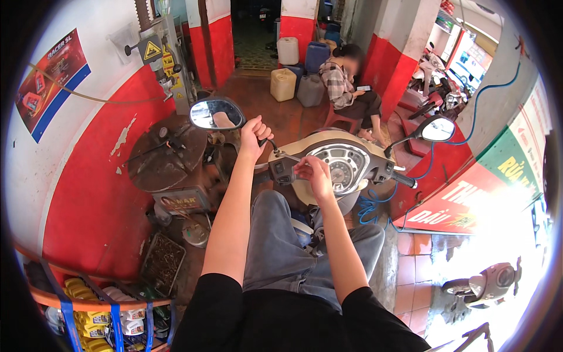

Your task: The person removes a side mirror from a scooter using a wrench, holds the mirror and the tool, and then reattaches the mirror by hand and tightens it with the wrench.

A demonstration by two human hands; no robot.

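I sit astride a beige scooter [305, 142] with a round silver-rimmed speedometer [346, 176]. My left hand [256, 134] is closed around the stem of the left mirror [214, 114], just below its black-backed head. My right hand [314, 175] has its fingers curled around a slim silver tool, apparently a wrench [291, 156], reaching toward the base of that mirror stem above the left switch housing [284, 172]. The right mirror [437, 129] stands on its stem at the other end of the handlebar.
A machine with a round metal top [161, 152] is at left, above a tray [164, 264] and a bottle rack [94, 303]. A seated person [340, 88] looks at a phone beside plastic jerrycans [282, 84]. Blue hose [369, 208] lies at right, near another scooter [487, 284].
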